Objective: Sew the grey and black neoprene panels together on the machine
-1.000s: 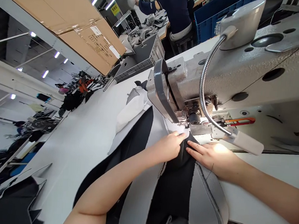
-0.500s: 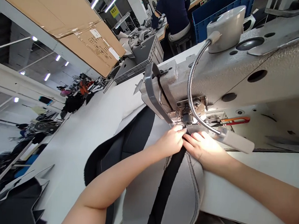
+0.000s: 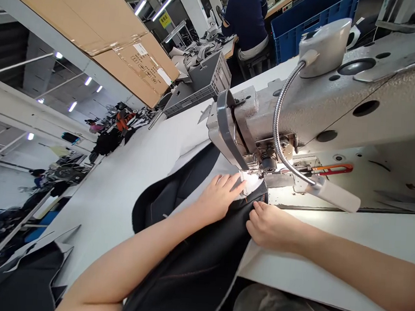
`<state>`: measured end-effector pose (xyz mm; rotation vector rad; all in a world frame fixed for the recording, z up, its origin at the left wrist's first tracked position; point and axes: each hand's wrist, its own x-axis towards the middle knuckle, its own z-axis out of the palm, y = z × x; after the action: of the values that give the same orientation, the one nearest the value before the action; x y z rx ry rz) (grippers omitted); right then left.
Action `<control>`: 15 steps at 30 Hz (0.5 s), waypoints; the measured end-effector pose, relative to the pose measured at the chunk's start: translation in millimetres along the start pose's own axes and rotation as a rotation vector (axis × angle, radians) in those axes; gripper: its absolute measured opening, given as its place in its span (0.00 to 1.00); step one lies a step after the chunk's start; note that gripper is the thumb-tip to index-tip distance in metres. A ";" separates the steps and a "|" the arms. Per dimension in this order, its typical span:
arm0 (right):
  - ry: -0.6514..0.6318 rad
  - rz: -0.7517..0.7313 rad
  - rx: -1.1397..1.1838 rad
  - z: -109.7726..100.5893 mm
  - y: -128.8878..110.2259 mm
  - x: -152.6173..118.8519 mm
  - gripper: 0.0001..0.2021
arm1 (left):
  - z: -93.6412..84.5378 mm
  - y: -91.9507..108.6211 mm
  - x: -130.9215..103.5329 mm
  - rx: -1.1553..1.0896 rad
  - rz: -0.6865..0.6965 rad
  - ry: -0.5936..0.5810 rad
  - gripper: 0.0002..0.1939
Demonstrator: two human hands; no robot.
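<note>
A black fabric cover (image 3: pixel 200 264) with a grey underside lies over the table's front edge, its upper end beside the needle area of a grey sewing machine (image 3: pixel 324 111). My left hand (image 3: pixel 221 194) rests on the fabric left of the presser foot, fingers spread. With fingers pinched, my right hand (image 3: pixel 272 225) grips the fabric's edge just below the foot. A lamp (image 3: pixel 338 194) on a bendy metal neck lights the spot. Behind it, orange-handled snips (image 3: pixel 334 169) lie on the machine bed.
Large cardboard boxes (image 3: pixel 130 36) stand at upper left, near a grey crate (image 3: pixel 216 78). A person in dark blue (image 3: pixel 246 21) sits beyond the white table (image 3: pixel 120 182), by a blue bin (image 3: pixel 312 28). Dark fabric pieces (image 3: pixel 24 275) lie at lower left.
The fabric has been turned over, from its grey side to its black side. My hands have moved apart and slightly away from the needle; the left has opened. The view has shifted slightly.
</note>
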<state>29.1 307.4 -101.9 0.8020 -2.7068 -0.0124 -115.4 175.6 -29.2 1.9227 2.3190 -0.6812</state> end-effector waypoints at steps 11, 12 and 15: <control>0.134 0.192 0.190 16.2 -14.6 -23.0 0.14 | -25.3 23.5 27.5 -0.258 -0.100 -0.181 0.19; 0.135 0.194 0.187 16.8 -15.7 -21.3 0.14 | -26.9 28.5 29.0 -0.313 -0.116 -0.211 0.18; 0.135 0.196 0.191 17.4 -16.3 -18.5 0.17 | -26.8 37.6 35.0 -0.402 -0.133 -0.248 0.18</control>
<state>47.1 302.1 -125.5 0.5609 -2.6718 0.3376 -81.4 222.4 -27.3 1.4373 2.2312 -0.3927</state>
